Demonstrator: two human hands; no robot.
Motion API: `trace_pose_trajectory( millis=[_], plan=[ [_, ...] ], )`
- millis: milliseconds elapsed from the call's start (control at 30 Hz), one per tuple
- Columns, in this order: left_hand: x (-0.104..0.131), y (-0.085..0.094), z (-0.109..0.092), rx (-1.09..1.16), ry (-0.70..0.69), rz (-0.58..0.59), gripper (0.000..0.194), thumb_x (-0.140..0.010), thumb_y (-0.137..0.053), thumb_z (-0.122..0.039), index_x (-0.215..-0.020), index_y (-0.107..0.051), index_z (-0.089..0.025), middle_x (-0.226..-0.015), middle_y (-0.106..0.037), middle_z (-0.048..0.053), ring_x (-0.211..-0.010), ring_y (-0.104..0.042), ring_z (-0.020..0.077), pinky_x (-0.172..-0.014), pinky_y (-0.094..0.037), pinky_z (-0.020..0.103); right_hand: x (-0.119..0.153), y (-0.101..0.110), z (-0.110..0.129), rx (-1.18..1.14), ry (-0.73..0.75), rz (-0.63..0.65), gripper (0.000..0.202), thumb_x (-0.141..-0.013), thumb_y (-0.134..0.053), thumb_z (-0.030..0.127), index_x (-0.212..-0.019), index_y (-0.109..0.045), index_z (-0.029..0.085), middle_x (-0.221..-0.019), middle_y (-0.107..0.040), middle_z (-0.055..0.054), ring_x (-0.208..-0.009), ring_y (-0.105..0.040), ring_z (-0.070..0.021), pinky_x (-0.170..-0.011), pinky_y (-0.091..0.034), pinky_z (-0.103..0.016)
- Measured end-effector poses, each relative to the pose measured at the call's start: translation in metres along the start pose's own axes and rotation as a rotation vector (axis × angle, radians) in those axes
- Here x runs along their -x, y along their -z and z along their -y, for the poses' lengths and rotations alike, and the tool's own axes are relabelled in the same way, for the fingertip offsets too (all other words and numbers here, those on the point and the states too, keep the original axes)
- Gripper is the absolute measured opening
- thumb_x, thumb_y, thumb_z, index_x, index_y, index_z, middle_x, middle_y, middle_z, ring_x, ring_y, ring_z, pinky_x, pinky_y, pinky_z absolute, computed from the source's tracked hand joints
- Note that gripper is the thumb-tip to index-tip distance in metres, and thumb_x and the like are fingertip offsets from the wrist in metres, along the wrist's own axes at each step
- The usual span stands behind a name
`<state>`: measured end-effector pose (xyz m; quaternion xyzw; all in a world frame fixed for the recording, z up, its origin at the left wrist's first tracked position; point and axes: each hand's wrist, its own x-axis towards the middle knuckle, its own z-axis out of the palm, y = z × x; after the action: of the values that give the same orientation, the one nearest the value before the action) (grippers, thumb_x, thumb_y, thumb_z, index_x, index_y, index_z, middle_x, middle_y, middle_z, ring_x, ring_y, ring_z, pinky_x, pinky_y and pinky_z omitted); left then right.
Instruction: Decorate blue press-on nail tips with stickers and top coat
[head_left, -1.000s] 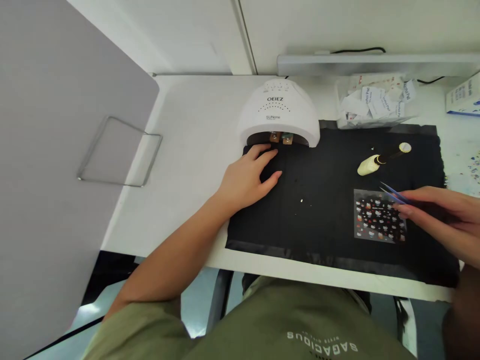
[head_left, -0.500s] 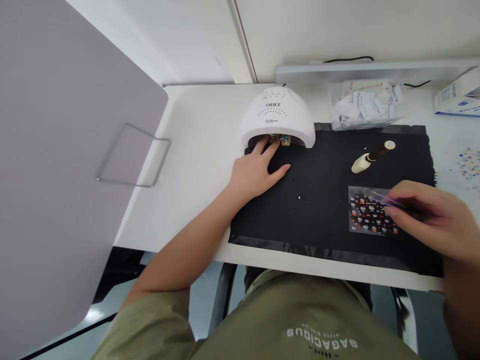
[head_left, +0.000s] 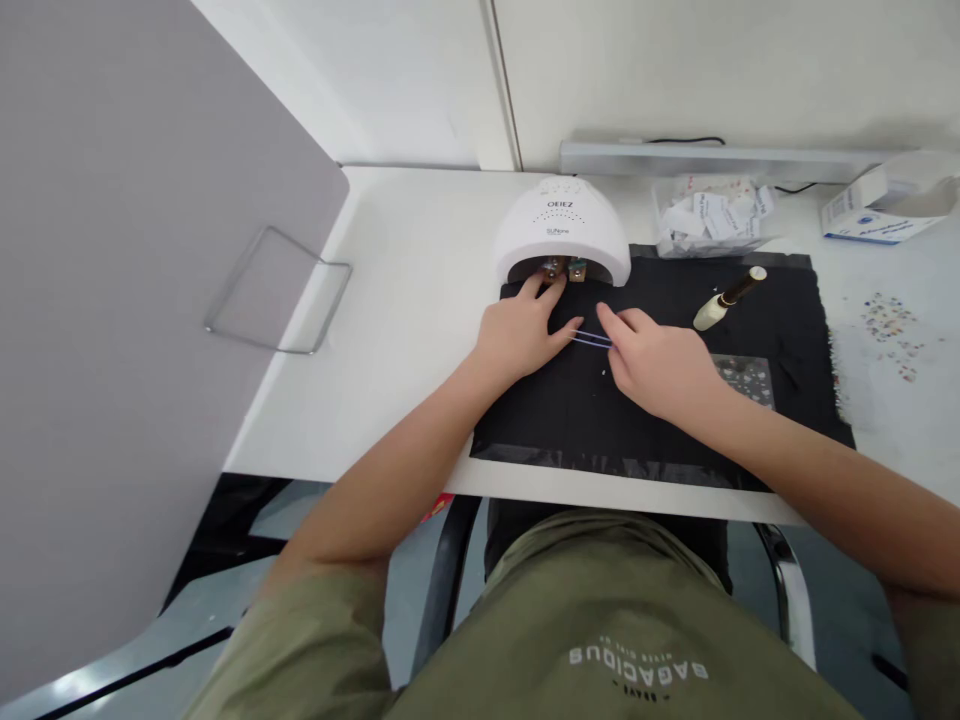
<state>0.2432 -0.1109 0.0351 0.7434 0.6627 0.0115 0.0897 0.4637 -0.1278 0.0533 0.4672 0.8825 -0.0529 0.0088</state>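
Shirt (head_left: 630, 610) of olive green fills the bottom centre; beyond it a black mat (head_left: 555, 420) crosses mid-frame, with a clear sticker sheet (head_left: 750, 377), right of centre, partly behind the right forearm (head_left: 772, 435). The right hand (head_left: 660, 365) is clamped on blue tweezers (head_left: 592, 344) at centre – prongs apart, ends by the thumb of the left hand (head_left: 517, 335), contact unclear. Left fingers spread, tips at the white lamp (head_left: 561, 215), upper centre – bottle (head_left: 726, 302) at upper right
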Motion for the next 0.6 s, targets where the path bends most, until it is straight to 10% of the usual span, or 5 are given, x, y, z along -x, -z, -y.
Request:
trace_pose_trajectory(
  millis=[433,600],
  plan=[
    [0.073,0.02,0.004,-0.144,0.046,0.225,0.076,-0.123,-0.047,-0.054,-0.191,-0.027,-0.027,-0.199,-0.024,0.015,-0.137,-0.081,0.0417,-0.104,-0.072,0.053,-0.053,-0.004,0.026,0.133,-0.029,0.108,0.074,-0.112,-0.041,0.027,-0.184,-0.037,0.016,-0.184,-0.05,-0.03,-0.126,-0.083,-0.0393,-0.102,-0.068,-0.052],
    [0.104,0.007,0.021,-0.141,0.117,0.138,0.073,-0.121,-0.051,-0.056,-0.188,-0.038,-0.03,-0.195,-0.037,0.01,-0.142,-0.078,0.0408,-0.097,-0.073,0.047,-0.052,-0.004,0.026,0.144,-0.001,0.126,0.075,-0.113,-0.039,0.029,-0.187,-0.031,0.016,-0.184,-0.05,-0.03,-0.131,-0.081,-0.0408,-0.106,-0.067,-0.053]
  ],
)
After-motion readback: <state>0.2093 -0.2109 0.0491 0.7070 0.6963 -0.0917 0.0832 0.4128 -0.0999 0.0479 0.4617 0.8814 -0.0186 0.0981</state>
